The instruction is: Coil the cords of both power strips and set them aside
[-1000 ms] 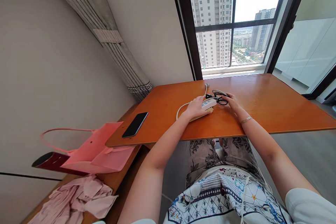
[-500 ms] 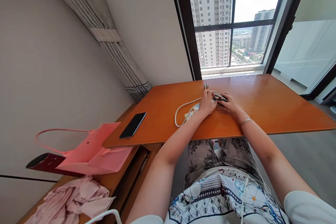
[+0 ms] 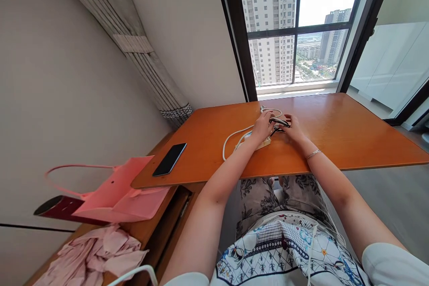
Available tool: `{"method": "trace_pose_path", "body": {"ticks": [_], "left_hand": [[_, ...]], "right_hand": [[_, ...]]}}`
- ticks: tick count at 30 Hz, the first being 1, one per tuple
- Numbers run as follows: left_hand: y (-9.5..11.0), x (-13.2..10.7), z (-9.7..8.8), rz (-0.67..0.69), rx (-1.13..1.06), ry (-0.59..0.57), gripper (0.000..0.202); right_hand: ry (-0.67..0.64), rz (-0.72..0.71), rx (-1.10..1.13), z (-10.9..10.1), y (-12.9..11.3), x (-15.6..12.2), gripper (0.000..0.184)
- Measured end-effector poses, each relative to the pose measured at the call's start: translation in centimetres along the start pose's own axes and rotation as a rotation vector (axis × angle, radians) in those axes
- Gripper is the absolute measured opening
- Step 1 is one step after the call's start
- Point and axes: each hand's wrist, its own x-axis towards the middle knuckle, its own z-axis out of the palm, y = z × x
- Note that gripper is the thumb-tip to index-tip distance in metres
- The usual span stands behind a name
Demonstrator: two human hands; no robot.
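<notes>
A bundle of black and white cables (image 3: 279, 121) lies between my two hands over the orange-brown tabletop. My left hand (image 3: 262, 127) has its fingers closed on the bundle's left side. On the right side, my right hand (image 3: 292, 129) pinches the same cables between thumb and fingers. A cream power strip (image 3: 265, 144) rests on the table beneath my left wrist, partly covered by it. From there a white cord (image 3: 231, 136) curves out to the left. Just beyond my left hand sits a plug (image 3: 263, 108) with a loop of pale cord.
A black phone (image 3: 169, 159) lies near the left edge of the wooden table (image 3: 351, 138). Lower left, a pink bag (image 3: 124, 194), a dark red cylinder (image 3: 63, 208) and crumpled pink cloth (image 3: 97, 254) rest on a cabinet. The window (image 3: 298, 31) stands behind the table.
My left hand has shifted slightly left and toward me, uncovering the power strip's right end. The pale cord loop by the plug shows more, and the cables sit more openly between my hands.
</notes>
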Motion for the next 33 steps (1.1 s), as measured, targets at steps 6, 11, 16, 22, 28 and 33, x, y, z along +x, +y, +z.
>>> {"method": "trace_pose_path", "body": {"ticks": [6, 11, 16, 22, 28, 33], "left_hand": [[0.3, 0.9, -1.5, -0.034, 0.135, -0.005, 0.029], [-1.2, 1.4, -1.6, -0.164, 0.078, 0.055, 0.038], [-2.9, 1.3, -1.9, -0.302, 0.017, 0.137, 0.04], [-3.3, 0.4, -2.7, -0.309, 0.019, -0.202, 0.029], [-3.1, -0.4, -2.9, -0.263, 0.232, -0.506, 0.04], [-3.9, -0.7, -3.3, -0.298, 0.27, -0.503, 0.032]], "right_hand": [[-0.03, 0.13, -0.016, -0.1, 0.0, 0.2, 0.041], [-0.114, 0.132, 0.018, 0.0, -1.1, -0.1, 0.036], [-0.106, 0.161, 0.043, 0.0, -1.2, -0.3, 0.048], [-0.054, 0.212, 0.142, 0.1, -1.1, 0.1, 0.056], [0.021, 0.257, 0.29, 0.3, -1.7, 0.1, 0.046], [0.113, 0.352, 0.403, 0.1, -1.7, 0.3, 0.04]]}}
